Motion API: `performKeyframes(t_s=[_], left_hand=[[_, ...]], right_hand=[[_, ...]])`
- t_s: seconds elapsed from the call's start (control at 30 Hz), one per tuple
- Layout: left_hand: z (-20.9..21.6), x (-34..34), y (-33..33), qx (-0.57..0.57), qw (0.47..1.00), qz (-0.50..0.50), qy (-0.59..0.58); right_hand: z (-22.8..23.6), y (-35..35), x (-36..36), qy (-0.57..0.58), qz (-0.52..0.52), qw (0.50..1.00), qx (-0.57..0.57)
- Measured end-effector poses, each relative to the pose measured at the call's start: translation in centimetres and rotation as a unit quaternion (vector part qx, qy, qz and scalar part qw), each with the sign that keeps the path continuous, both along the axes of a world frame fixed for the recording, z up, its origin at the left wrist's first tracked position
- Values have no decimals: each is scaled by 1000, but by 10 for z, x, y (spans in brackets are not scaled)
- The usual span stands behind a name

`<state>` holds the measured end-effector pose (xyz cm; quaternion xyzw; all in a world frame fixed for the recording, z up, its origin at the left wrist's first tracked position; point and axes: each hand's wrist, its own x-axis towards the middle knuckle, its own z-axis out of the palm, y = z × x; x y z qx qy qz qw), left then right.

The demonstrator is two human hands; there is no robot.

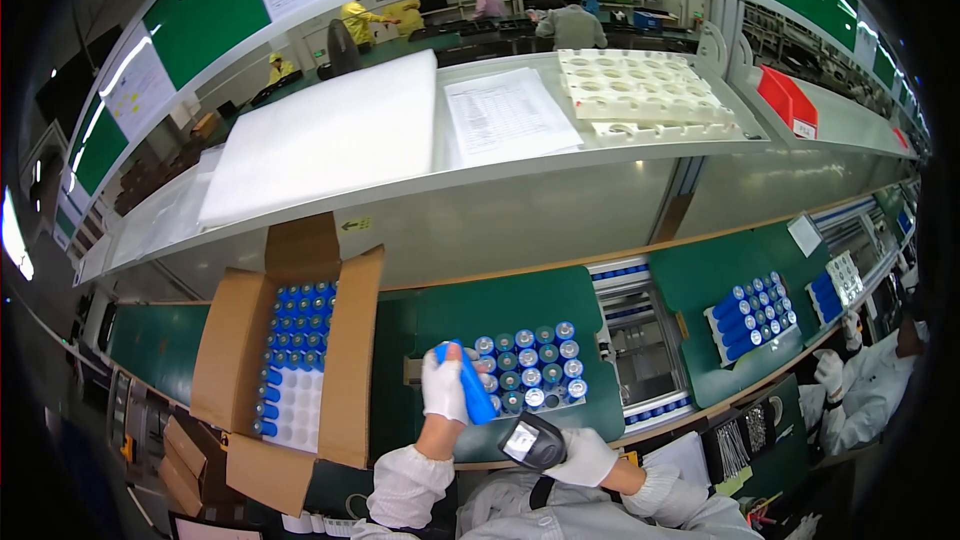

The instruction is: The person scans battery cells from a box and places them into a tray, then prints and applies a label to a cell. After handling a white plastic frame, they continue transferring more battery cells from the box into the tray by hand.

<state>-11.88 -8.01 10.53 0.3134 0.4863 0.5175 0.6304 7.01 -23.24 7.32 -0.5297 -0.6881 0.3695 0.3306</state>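
In a white glove, my left hand (443, 387) is closed around a blue cylindrical battery cell (478, 395), held tilted above the near edge of the green bench mat (440, 305). My gloved right hand (586, 458) grips a dark handheld barcode scanner (530, 443) just to the right of that cell; its pale window shows. Behind both hands stands a block of upright blue battery cells (531, 376) in rows, some with silvery tops and some with darker ones. One spot at the block's near side shows no cell top.
On the left, an open cardboard box (228, 355) holds blue cells and a white holed tray (297, 410). A roller conveyor (640, 350) runs right of the mat, with more cells (752, 316) beyond. Overhead, a shelf carries white foam (330, 130). A co-worker's gloved hand (830, 372) shows far right.
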Motion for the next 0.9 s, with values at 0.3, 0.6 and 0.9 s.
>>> performKeyframes(t_s=[0.3,0.6,0.9], left_hand=[[-80,65,-54,189,931,-260,171],[-120,76,-60,374,687,-188,594],[-109,91,-63,305,643,-149,686]], right_hand=[[-34,-34,57,119,-333,935,-27],[-45,-4,80,231,-356,897,-124],[-29,75,81,284,-283,892,-209]])
